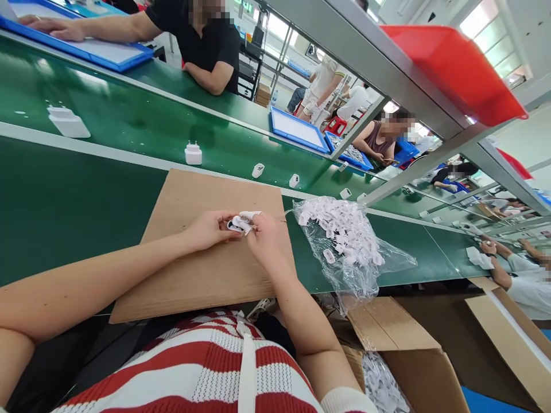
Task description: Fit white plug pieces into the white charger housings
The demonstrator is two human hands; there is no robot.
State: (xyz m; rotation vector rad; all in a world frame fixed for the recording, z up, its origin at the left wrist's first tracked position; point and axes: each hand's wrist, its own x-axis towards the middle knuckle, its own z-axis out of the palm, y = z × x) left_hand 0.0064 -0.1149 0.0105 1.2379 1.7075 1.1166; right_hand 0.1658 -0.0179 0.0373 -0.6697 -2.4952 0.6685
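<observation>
Over a cardboard sheet [206, 275] on the green bench, my left hand [209, 229] grips a small white plastic housing [235, 224] with a dark opening. My right hand [264, 235] closes on the same housing from the other side, its fingers pressed against small white pieces there. White covering shows on a fingertip of my right hand. Right of the cardboard lies a clear plastic bag [344, 235] spread open under a heap of small white parts. The exact shape of what is between my fingers is partly hidden.
White chargers [193, 154] and housings [257, 170] stand along the green conveyor [146, 123] beyond the cardboard. Across it a person in black rests an arm on a blue-rimmed tray [124, 57]. A metal shelf frame holds a red bin [456, 69]. Open cardboard boxes [400, 332] stand at lower right.
</observation>
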